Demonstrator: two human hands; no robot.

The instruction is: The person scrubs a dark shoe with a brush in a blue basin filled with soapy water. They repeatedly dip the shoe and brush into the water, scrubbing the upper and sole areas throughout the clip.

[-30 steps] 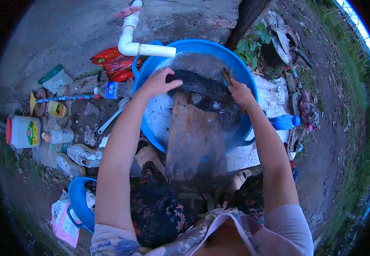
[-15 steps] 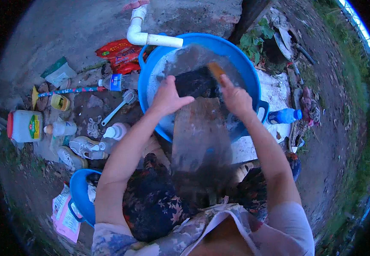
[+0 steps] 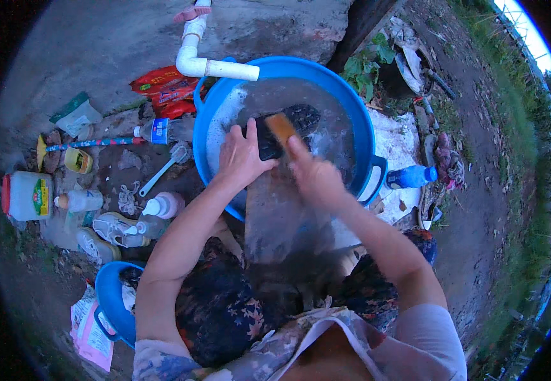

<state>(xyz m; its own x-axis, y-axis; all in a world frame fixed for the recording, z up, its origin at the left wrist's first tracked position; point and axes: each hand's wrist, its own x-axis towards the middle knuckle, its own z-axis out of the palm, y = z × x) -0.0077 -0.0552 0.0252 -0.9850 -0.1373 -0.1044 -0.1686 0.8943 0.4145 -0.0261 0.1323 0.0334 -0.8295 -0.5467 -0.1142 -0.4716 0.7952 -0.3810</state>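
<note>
My left hand [image 3: 243, 159] presses down on a dark shoe [image 3: 297, 117] that lies sole up, partly in soapy water. The right hand [image 3: 310, 174] is shut on a scrubbing brush [image 3: 280, 127] with an orange-brown back, laid against the shoe. Both hands are blurred by motion. The shoe rests at the top end of a wet wooden board [image 3: 275, 216] that slopes from my lap into a big blue basin [image 3: 358, 114]. A white pipe [image 3: 215, 65] ends over the basin's far left rim.
Left of the basin lie plastic bottles, a white jug [image 3: 27, 195], a pair of pale shoes [image 3: 107, 232], a long-handled brush [image 3: 161, 168] and a red bag [image 3: 164, 86]. A small blue bucket [image 3: 111, 298] stands at my lower left. A blue bottle [image 3: 412, 176] lies right of the basin.
Both hands have drawn back from the far side of the basin toward me, bringing the shoe onto the board's top end. The brush now lies across the shoe.
</note>
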